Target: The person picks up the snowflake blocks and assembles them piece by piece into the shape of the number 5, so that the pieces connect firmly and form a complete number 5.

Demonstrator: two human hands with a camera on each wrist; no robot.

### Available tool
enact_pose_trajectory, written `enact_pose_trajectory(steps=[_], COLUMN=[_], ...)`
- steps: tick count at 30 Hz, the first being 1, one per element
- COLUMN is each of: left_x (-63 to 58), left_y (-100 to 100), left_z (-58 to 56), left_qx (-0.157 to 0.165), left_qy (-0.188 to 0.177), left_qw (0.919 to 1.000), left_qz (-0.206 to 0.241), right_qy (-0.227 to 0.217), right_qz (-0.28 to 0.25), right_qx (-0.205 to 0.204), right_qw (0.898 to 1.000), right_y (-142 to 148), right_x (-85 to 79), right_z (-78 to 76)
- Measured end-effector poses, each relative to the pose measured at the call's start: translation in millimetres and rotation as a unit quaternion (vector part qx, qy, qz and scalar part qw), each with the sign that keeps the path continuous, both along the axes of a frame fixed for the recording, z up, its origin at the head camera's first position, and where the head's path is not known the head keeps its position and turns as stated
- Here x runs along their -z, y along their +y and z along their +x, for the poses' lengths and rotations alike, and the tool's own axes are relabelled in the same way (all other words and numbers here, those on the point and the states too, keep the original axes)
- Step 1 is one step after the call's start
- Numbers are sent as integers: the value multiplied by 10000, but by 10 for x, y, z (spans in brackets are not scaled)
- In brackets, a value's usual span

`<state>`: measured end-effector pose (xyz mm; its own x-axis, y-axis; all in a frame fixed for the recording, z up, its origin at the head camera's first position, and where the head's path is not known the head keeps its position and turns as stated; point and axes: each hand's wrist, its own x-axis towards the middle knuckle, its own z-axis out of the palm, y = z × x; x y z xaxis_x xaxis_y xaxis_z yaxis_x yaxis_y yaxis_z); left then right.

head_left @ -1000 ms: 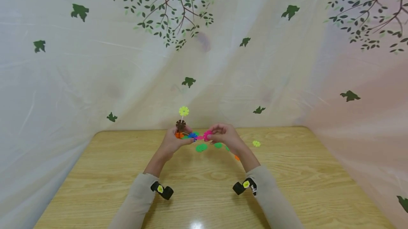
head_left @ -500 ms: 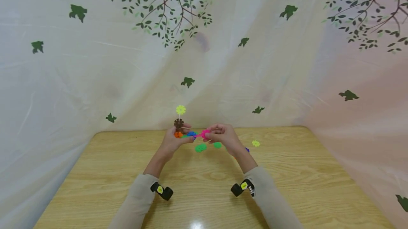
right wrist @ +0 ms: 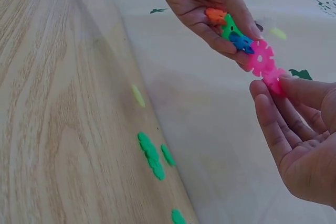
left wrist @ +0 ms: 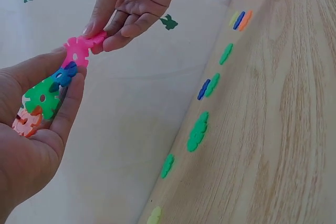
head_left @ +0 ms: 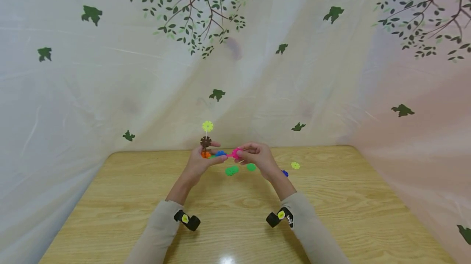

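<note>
My left hand (head_left: 194, 165) holds a linked chain of notched plastic snowflake discs above the table's far side. In the left wrist view the chain runs from an orange disc (left wrist: 26, 123) through a green disc (left wrist: 42, 99) and a blue disc (left wrist: 64, 74) to a pink disc (left wrist: 76, 51). Thumb and fingers pinch it around the blue and pink discs. A brown disc (head_left: 206, 141) and a yellow disc (head_left: 207, 126) rise upright from the orange end. My right hand (head_left: 260, 158) pinches a second pink disc (right wrist: 274, 81), which joins the first at an angle.
Loose discs lie along the table's far edge: green discs (left wrist: 198, 131) below the hands, a dark blue disc (head_left: 285, 173) by the right wrist, and a yellow disc (head_left: 295, 165) farther right. A printed cloth (head_left: 235, 104) hangs behind the wooden table (head_left: 228, 215).
The held chain has tilted slightly, its upright yellow and brown end shifting a little left. My right hand has moved slightly left with the pink disc. Both grips stay the same.
</note>
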<state>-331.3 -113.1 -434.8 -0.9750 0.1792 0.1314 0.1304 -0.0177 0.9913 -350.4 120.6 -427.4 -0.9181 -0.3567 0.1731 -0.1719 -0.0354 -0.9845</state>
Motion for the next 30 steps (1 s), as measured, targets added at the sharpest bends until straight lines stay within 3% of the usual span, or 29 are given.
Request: enact_pose_trajectory(steps=[17,23,30], left_x=[-34,-47,-49], left_y=[30,38,46], left_z=[29,39,49], left_qx=[10,-34,-37], left_qy=[119,292,251], left_qw=[9999,9996,9996], left_qz=[76,-14,117], right_qy=[187,253,323], right_qz=[128,22,-103], right_qx=[-184,-200,-225], right_qw=[9996,9995,9992], right_y=[76,68,53], right_x=[-4,-2,-7], right_z=[-4,-7,0])
